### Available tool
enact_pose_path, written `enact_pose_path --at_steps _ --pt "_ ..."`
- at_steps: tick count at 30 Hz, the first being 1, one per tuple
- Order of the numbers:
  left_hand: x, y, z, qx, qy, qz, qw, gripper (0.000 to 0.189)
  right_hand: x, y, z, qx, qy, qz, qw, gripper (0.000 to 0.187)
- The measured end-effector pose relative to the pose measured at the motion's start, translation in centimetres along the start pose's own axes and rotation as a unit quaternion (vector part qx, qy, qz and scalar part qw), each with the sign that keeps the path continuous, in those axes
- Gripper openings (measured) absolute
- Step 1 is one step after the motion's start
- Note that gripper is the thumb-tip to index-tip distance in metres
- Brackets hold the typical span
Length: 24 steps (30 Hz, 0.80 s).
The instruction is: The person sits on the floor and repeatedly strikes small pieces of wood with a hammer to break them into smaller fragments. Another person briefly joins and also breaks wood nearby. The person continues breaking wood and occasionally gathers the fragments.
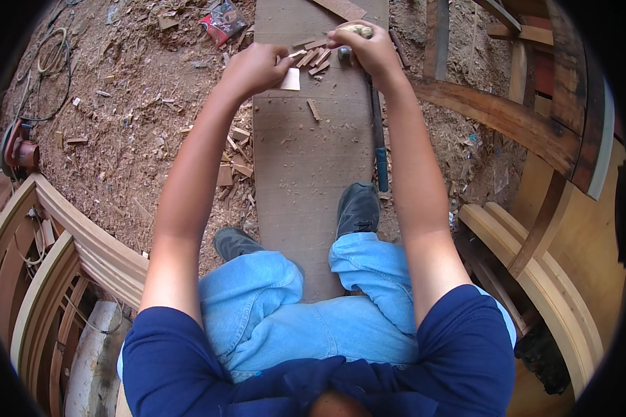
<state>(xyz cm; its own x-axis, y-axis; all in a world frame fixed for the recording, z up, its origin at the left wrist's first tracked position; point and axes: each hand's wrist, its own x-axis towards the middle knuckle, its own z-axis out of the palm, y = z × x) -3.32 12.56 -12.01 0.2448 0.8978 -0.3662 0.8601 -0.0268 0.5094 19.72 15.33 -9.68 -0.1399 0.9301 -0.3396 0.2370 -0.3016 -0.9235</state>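
My left hand [256, 69] pinches a small white piece of paper or thin card [290, 81] over the long brown board [313, 135]. Farther right, my right hand [376, 52] curls around a small pale yellowish object [364, 31]; what it is cannot be made out. Just below that hand lies a hammer, its rounded metal head [345, 54] partly hidden, its dark handle with a teal grip [381, 169] running back along the board's right edge. Between my hands, several small wood offcuts [315, 57] are heaped on the board.
Sawdust and wood scraps [135, 135] cover the ground. A red and black packet [223, 23] lies at upper left. Curved wooden frames [91, 229] stand at left, more framing [506, 120] at right. A red power tool [23, 148] and cables [57, 57] lie far left.
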Motion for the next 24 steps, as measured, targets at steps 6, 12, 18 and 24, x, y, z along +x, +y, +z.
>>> enact_pose_path --at_steps 6,12,18,24 --pt "1.1 0.9 1.9 0.036 0.059 -0.023 0.997 0.038 -0.1 0.3 -1.3 0.023 0.036 0.014 0.999 0.027" --pt "-0.9 0.1 2.8 -0.048 0.143 -0.05 0.987 0.034 -0.9 -0.8 -0.7 0.073 0.017 0.005 0.997 0.023" --pt "-2.5 -1.0 3.7 -0.003 0.161 0.055 0.985 0.036 -1.1 -3.8 0.1 0.221 0.019 -0.039 0.974 0.021" --pt "-4.8 -2.4 4.7 0.005 0.137 0.111 0.984 0.024 -1.3 -5.3 1.7 0.282 0.006 -0.098 0.954 0.014"
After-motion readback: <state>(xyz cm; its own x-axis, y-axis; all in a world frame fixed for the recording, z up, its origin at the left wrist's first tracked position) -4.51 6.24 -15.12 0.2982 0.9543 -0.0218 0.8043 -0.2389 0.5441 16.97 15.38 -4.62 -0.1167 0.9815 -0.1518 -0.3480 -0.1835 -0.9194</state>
